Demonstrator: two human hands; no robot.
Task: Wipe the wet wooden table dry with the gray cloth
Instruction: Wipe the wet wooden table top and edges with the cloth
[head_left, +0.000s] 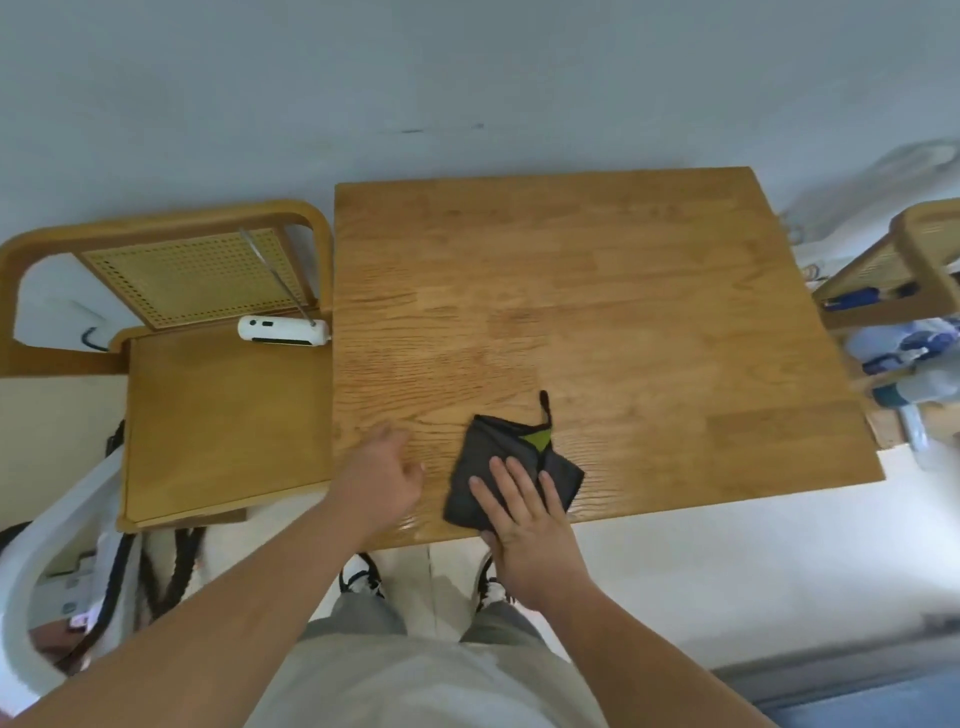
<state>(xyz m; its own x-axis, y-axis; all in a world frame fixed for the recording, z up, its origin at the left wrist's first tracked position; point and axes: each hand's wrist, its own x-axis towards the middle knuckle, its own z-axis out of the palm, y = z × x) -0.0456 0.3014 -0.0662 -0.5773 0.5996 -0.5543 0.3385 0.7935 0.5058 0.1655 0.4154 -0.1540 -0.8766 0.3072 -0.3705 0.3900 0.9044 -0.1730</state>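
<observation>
Your gray cloth (485, 454) lies folded into a small pad at the near edge of the wooden table (597, 291), a little left of centre, with a hanging loop (544, 405) sticking out from its far corner and a green patch (537, 440) showing in the fold. It looks soft, light and limp, so it will likely bunch or unfold if you drag it by one corner; press down flat on the middle of the pad instead. Your right hand (519, 525) is doing that now, fingers (519, 483) straight and slightly apart on the near half of the cloth. Your left hand (382, 470) is just beside the cloth over the table, fingers loosely curled and holding nothing. The wood near the front edge has a sheen, so it may be slick. The white gadget (283, 331) on the chair (223, 415) to the left shows no readable writing, nor does the cloth.
</observation>
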